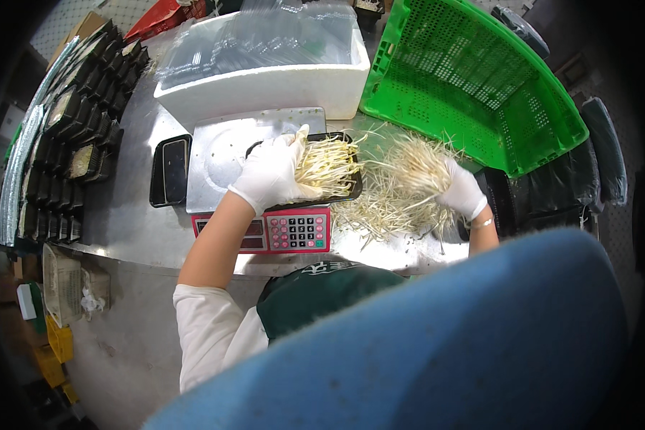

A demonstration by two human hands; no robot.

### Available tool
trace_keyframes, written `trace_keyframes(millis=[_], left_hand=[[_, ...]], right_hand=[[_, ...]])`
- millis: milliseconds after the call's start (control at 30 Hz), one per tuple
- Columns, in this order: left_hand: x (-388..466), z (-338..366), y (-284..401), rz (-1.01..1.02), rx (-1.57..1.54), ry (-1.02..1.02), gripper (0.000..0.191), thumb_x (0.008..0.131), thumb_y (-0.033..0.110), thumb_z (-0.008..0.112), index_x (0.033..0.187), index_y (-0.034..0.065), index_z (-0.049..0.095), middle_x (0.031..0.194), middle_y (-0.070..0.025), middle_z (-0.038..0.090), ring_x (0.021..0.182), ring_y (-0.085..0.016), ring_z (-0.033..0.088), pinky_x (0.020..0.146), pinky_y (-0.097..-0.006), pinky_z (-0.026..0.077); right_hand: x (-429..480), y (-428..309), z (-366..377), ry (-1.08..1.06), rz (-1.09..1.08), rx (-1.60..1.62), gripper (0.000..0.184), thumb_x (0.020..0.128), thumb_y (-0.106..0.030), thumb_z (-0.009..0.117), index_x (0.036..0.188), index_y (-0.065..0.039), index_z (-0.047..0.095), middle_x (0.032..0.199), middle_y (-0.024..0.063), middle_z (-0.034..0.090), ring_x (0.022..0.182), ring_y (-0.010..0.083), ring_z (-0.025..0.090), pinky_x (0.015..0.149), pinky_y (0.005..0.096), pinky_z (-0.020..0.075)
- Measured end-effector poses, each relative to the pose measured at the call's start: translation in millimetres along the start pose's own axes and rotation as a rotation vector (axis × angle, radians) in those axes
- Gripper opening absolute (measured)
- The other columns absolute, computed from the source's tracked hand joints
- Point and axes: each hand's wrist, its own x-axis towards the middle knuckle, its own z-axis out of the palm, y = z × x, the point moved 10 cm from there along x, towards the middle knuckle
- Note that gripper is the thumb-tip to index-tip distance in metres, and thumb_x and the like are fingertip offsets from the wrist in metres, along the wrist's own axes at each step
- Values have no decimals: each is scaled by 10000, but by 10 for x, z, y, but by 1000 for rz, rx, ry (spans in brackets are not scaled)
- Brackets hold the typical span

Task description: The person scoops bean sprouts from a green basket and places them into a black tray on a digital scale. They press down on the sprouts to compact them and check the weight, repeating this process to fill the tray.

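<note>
My left hand (276, 171), in a white glove, spans the near end of some pale bean sprouts (330, 165) with thumb and fingers. These sprouts fill a black plastic tray (358, 188) over the digital scale's metal plate (215, 185); the tray reaches past the plate's right edge. Whether the tray rests fully on the plate I cannot tell. On the right, my gloved right hand (460, 188) grips a blurred clump of bean sprouts (416, 166) above a loose pile of sprouts (384, 212). The scale's red keypad panel (298, 231) faces me, partly behind my left forearm.
A white foam box (263, 94) of clear plastic lids stands behind the scale. A green perforated crate (441, 102) lies tipped toward me at right. Left of the scale, a black tray (155, 188) holds a phone (176, 169). Stacked black trays (59, 156) line the table's left side.
</note>
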Motion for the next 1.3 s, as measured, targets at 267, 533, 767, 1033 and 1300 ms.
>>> trace_keyframes(millis=[267,533,767,1033,1300], left_hand=[[-494,-494,-68,142,-465,464,613,725,129,757,1258,-22,495,1203,-157,545,1137,-280,521,1008,-373,387],[-1260,-435,-1326,-140,-1102,809,367,958,119,536,1304,10,481,1250,-90,560,1179,-180,519,1028,-336,386],[-684,-434,-321,-21,-409,542,703,846,424,639,1353,-9,416,1340,-182,484,1242,-296,467,1073,-425,301],[-153,214,-56,4,41,-7,841,795,529,604,1442,80,309,1387,-123,448,1252,-300,440,1036,-608,250],[-124,232,-62,-32,62,-60,844,790,430,666,1465,116,268,1395,-110,426,1229,-354,445,1054,-556,277]], right_hand=[[-174,862,1166,-61,363,-359,632,652,-316,758,1196,-112,508,946,204,658,877,384,643,795,426,507],[77,-225,594,-99,-272,-199,1060,666,-360,795,1465,-5,194,1497,228,245,1380,359,260,1145,430,167],[480,-1751,759,181,-445,288,665,901,-260,576,1450,-27,279,1497,190,292,1397,283,263,1145,393,199],[292,-1945,790,138,-680,-127,608,865,-274,618,1380,-35,404,1382,191,456,1234,335,473,1033,394,378],[544,596,1148,-271,200,-35,1379,543,-674,776,1453,86,73,1492,294,205,1388,344,268,1143,343,211]])
